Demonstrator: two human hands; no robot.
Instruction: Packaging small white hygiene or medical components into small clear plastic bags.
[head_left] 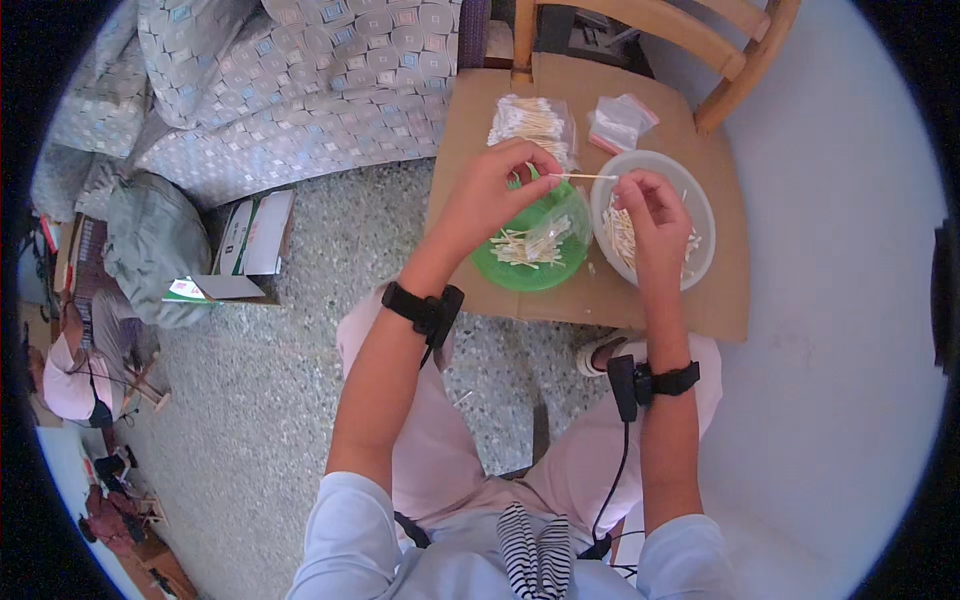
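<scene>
A single cotton swab (585,176) is stretched level between my two hands, above the gap between two bowls. My left hand (508,183) pinches one end of it over the green bowl (492,270), and my right hand (655,205) has the other end at its fingertips over the white bowl (709,215). Loose swabs and a clear plastic bag (549,238) lie in the green bowl. More loose swabs (622,238) fill the white one, partly hidden by my right hand. Behind the green bowl rests a clear bag packed with swabs (530,120).
A brown cardboard sheet (695,315) on a wooden chair (745,65) carries the bowls and some flat clear bags (622,122). A wall (830,270) rises at the right. To the left are a patterned bedcover (300,90), an opened carton (255,235) and another person (75,375).
</scene>
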